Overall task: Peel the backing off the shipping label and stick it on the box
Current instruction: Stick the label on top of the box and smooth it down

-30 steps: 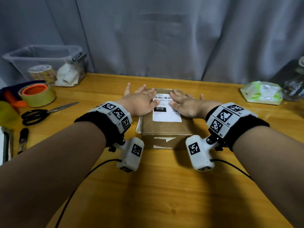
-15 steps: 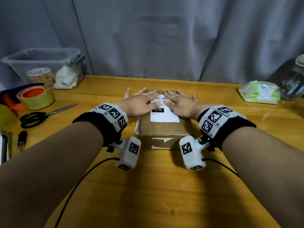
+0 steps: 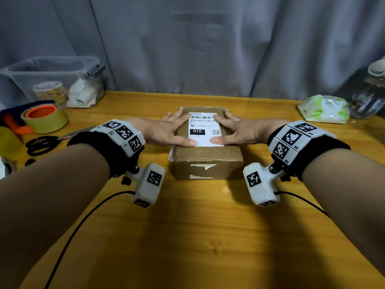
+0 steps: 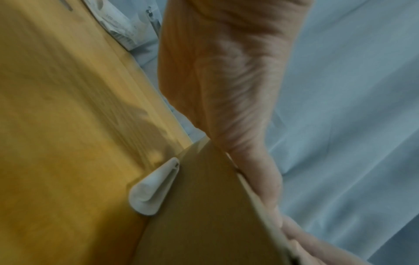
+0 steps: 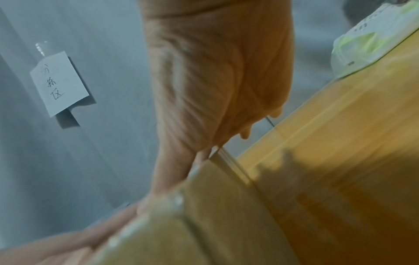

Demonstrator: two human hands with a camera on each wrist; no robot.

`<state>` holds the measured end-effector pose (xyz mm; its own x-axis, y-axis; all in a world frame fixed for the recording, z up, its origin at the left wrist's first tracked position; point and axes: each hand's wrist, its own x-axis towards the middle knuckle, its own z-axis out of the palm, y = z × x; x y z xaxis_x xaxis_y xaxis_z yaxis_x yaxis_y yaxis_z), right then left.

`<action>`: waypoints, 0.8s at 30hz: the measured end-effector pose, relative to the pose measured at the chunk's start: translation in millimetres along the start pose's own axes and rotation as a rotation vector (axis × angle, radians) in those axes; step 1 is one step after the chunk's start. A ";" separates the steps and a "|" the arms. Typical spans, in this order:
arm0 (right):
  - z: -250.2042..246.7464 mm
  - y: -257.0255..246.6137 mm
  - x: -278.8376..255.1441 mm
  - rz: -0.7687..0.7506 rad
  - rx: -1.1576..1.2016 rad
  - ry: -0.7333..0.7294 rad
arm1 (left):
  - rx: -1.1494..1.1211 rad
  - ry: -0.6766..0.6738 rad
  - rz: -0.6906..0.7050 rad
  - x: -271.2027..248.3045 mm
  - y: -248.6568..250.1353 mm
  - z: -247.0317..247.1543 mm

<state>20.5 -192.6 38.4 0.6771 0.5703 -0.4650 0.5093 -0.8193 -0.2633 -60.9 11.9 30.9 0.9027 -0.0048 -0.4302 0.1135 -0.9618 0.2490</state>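
A brown cardboard box [image 3: 208, 161] sits mid-table with a white shipping label [image 3: 205, 127] lying flat on its top. My left hand [image 3: 166, 130] lies flat on the box's left side, fingers straight, thumb pressing the label's near left edge. On the right side my right hand [image 3: 235, 130] mirrors it, thumb on the near right edge. The left wrist view shows the left palm [image 4: 226, 89] over the box [image 4: 204, 224] and a curled white backing strip [image 4: 152, 188] beside it. The right wrist view shows the right palm [image 5: 215, 80] on the box [image 5: 226, 224].
At the left lie a tape roll [image 3: 44, 118], black scissors [image 3: 41, 143] and a clear bin [image 3: 56, 80]. A wipes pack [image 3: 325, 109] and a glass jar [image 3: 370, 94] stand at the right. A grey curtain [image 3: 198, 42] hangs behind the wooden table [image 3: 198, 236].
Both hands have slid outward from the middle of the label to its left and right edges, uncovering most of its print. The box has stayed where it was.
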 end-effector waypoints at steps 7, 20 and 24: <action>1.9 -25.6 -2.0 -0.061 -0.146 0.258 | -0.253 0.103 0.088 -5.8 -10.5 16.7; 32.9 -64.0 11.8 -0.124 -0.407 0.176 | -0.216 0.324 0.058 12.6 -25.4 37.1; 42.3 -67.9 -0.8 -0.199 -0.280 0.147 | -0.220 0.312 0.076 14.7 -27.6 36.2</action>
<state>-37.2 -139.9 20.9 0.6088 0.7360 -0.2961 0.7506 -0.6552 -0.0855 -65.8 28.6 -13.7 0.9910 0.0425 -0.1267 0.0971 -0.8801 0.4648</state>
